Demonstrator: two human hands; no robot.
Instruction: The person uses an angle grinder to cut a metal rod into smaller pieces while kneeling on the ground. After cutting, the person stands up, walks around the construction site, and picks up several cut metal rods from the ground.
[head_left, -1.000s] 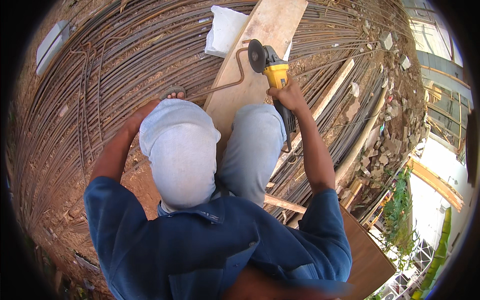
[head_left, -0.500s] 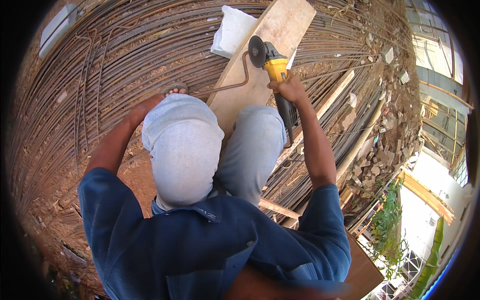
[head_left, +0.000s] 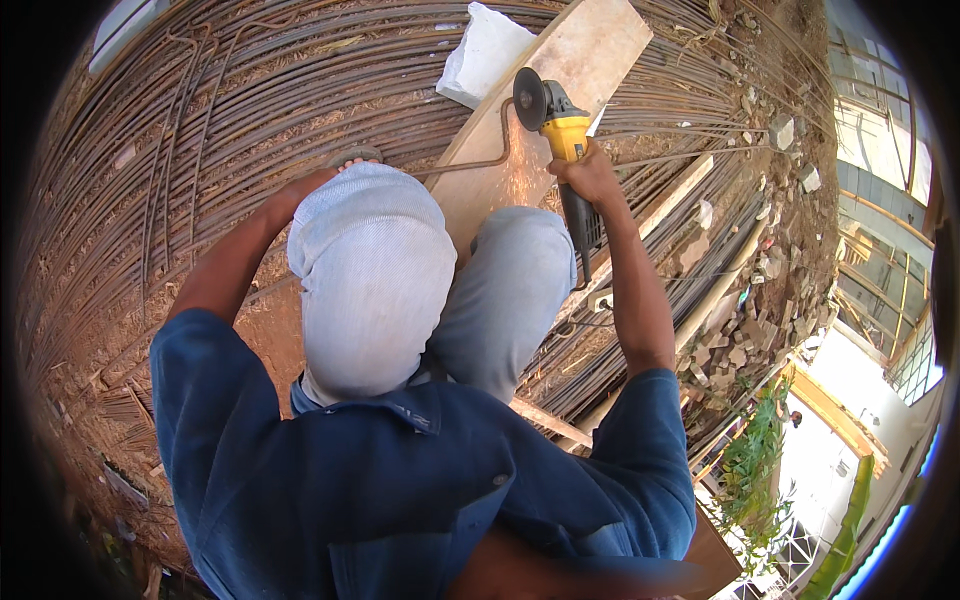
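Head camera view leaves the left hand (head_left: 325, 177) mostly hidden behind the left knee (head_left: 375, 225), so I cannot tell whether it is closed on anything; the small skin-coloured tips just beyond the knee may be fingers or toes. A bent metal rod (head_left: 470, 168) comes out from behind that same knee, runs rightward over a wooden plank (head_left: 590, 55), then turns up and away from the person, its far end lost behind the round disc (head_left: 531, 98) of the grinder (head_left: 567, 140). Where the disc meets the rod is covered too, though orange sparks (head_left: 520, 180) spray down over the plank toward the right knee (head_left: 510, 270). The right hand (head_left: 590, 178) is wrapped firmly around the grinder, which is above the plank's right edge, beyond the right knee. Its long axis slants steeply, with the disc end pointing up and slightly left, away from the person, and the dark handle end pointing back toward them. The plank's near end is concealed by the knees. Left of the plank sits a white block (head_left: 483, 55), and long thin rods (head_left: 270, 100) cover the ground.
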